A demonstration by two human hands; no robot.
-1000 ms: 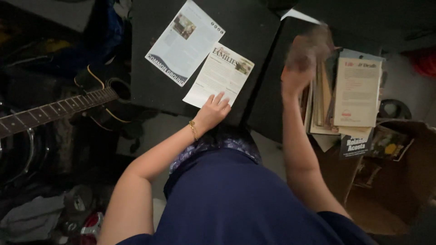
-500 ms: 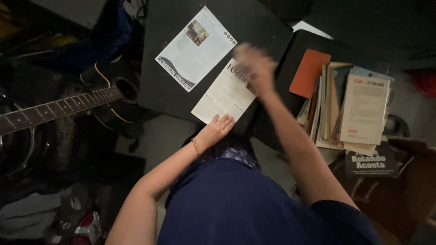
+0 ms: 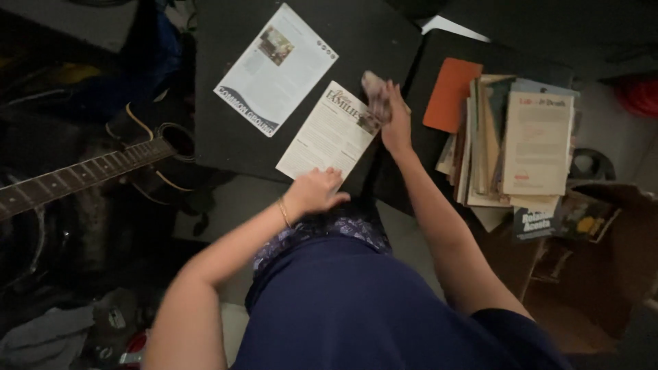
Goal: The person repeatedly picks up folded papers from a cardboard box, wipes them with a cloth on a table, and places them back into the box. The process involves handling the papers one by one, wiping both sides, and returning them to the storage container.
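Observation:
My left hand (image 3: 317, 192) presses down on the near edge of a white printed leaflet (image 3: 327, 133) that lies on a black table (image 3: 377, 41). My right hand (image 3: 392, 116) is at the leaflet's far right corner and grips a small crumpled cloth-like thing (image 3: 375, 92), blurred by motion. A gold bangle sits on my left wrist. A second, larger leaflet (image 3: 277, 67) with a picture and a dark band along one edge lies farther back on the table.
A stack of books and booklets (image 3: 510, 144) with an orange cover (image 3: 449, 96) stands to the right. A guitar (image 3: 89, 171) leans at the left. A brown cardboard box (image 3: 603, 253) sits at the lower right. Clothes lie on the floor at lower left.
My right hand has come from above the book stack leftward and down to the leaflet's corner. My left hand has slid a little toward me along the leaflet's near edge.

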